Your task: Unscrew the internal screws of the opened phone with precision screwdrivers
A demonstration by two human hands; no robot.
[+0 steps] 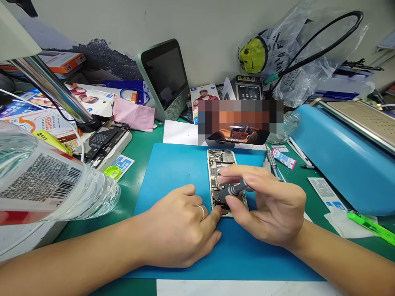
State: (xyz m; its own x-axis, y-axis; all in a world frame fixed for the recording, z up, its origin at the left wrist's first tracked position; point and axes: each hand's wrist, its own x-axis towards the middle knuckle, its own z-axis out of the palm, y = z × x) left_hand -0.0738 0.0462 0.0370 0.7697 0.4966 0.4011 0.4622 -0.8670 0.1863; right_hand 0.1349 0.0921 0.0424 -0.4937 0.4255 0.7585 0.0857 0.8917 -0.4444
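An opened phone [215, 172] lies lengthwise on the blue mat [173, 164], its inner parts showing. My right hand [271, 205] holds a grey screwdriver [235, 189] between thumb and fingers, its lower end over the phone's lower half. What the tip touches is hidden. My left hand [182, 226], with a ring on one finger, rests on the mat. One fingertip touches the phone's lower left edge, and the other fingers are loosely bent with nothing visible in them.
A large clear bottle [55, 176] stands close at the left, near another opened phone [105, 139]. Behind the mat is a propped screen [237, 131]. At right lie grey tools [272, 162] and a blue case [342, 164].
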